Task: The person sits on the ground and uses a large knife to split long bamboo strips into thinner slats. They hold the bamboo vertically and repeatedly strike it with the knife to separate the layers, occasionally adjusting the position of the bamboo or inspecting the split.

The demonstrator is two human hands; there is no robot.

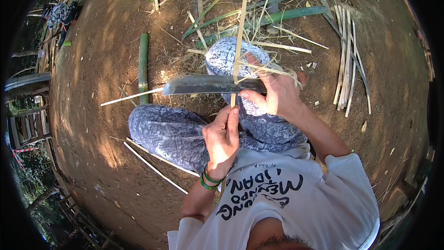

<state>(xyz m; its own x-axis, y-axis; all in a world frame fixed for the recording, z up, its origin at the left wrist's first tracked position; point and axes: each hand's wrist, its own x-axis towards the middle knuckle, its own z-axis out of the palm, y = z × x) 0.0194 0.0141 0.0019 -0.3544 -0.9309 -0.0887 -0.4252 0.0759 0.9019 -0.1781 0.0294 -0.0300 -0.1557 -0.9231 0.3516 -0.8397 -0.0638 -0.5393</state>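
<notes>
Head view: bamboo strip [240, 37] looks light, springy, best held at near end; left hand [221, 133] pinches there, right hand [281, 93] clasps knife [200, 84].

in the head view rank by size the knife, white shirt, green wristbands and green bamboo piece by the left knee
Largest to smallest, as they look:
1. white shirt, though nearness to the camera helps
2. knife
3. green bamboo piece
4. green wristbands
</notes>
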